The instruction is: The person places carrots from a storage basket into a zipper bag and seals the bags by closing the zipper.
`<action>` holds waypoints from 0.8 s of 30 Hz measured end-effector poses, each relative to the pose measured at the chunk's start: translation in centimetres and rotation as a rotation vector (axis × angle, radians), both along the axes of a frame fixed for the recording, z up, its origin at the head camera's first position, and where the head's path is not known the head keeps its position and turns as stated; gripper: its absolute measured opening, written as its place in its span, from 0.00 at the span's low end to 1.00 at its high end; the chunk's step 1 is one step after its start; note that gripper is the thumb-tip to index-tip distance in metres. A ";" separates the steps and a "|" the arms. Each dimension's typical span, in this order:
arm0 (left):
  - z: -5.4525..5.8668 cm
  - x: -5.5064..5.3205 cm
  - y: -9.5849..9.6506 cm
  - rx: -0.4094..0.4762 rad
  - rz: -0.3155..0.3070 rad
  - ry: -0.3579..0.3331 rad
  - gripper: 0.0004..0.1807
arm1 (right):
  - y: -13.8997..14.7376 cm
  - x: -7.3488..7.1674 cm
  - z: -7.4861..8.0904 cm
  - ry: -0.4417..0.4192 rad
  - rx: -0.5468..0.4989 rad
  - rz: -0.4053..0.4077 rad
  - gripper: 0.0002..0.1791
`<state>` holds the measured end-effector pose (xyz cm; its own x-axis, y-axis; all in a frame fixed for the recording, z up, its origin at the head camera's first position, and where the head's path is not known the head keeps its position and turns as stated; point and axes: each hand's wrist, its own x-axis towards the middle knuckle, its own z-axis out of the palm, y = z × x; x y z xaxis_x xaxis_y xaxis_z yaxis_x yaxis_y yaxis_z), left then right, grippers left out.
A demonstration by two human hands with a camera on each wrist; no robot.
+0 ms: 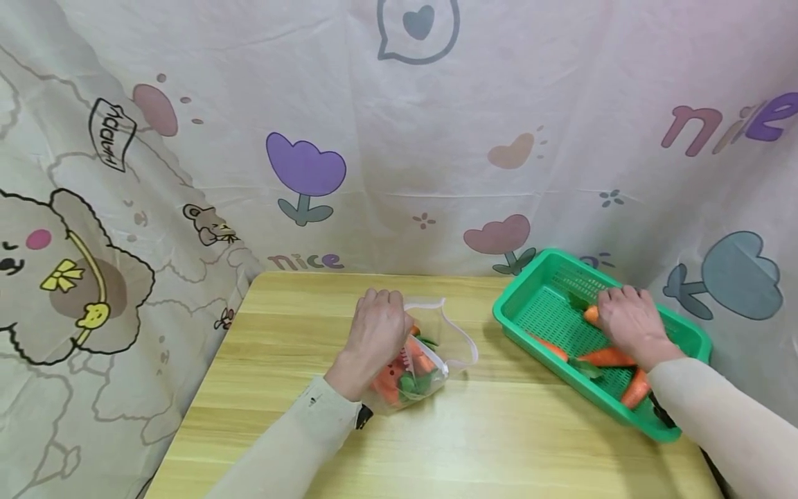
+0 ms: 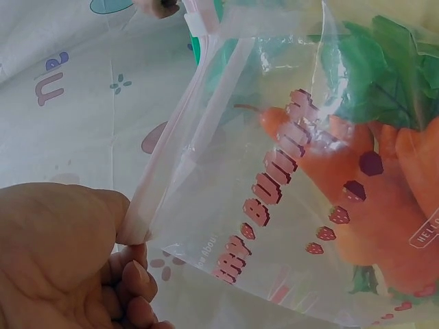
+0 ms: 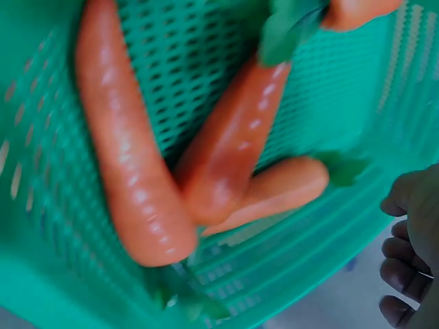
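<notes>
My left hand (image 1: 377,334) pinches the upper edge of a clear zip bag (image 2: 199,226) between thumb and fingers. Inside the bag, orange carrots (image 2: 343,178) with green leafy tops show through the plastic, which has red printed lettering. My right hand (image 1: 630,320) is over a green perforated basket (image 1: 508,320), its fingers loosely curled with nothing visible between them in the right wrist view. Close by its fingertips is a carrot (image 1: 591,316). Several more carrots lie in the basket, including a long one (image 3: 127,151) and one crossing beside it (image 3: 233,144).
Both forearms reach over a light wooden table (image 1: 268,360). The basket stands at the table's right side, near a printed cloth (image 1: 405,159) that hangs behind. Another printed cloth (image 1: 156,277) hangs along the left.
</notes>
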<state>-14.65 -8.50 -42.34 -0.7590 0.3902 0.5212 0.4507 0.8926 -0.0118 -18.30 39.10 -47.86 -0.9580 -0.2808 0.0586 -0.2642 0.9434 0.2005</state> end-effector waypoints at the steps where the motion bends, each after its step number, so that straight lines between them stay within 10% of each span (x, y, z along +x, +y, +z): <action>1: 0.0 0.0 0.0 0.000 0.000 0.001 0.15 | 0.4 -0.1 -0.2 -0.025 0.013 -0.011 0.06; 24: 0.0 -0.3 0.1 -0.032 0.050 -0.121 0.13 | 5.6 -0.6 -4.1 -0.244 0.028 -0.144 0.05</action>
<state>-14.99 -8.38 -42.34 -0.8345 0.3654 0.4123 0.4059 0.9138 0.0117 -18.93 44.67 -51.92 -0.9729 -0.1389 -0.1849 -0.1715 0.9697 0.1739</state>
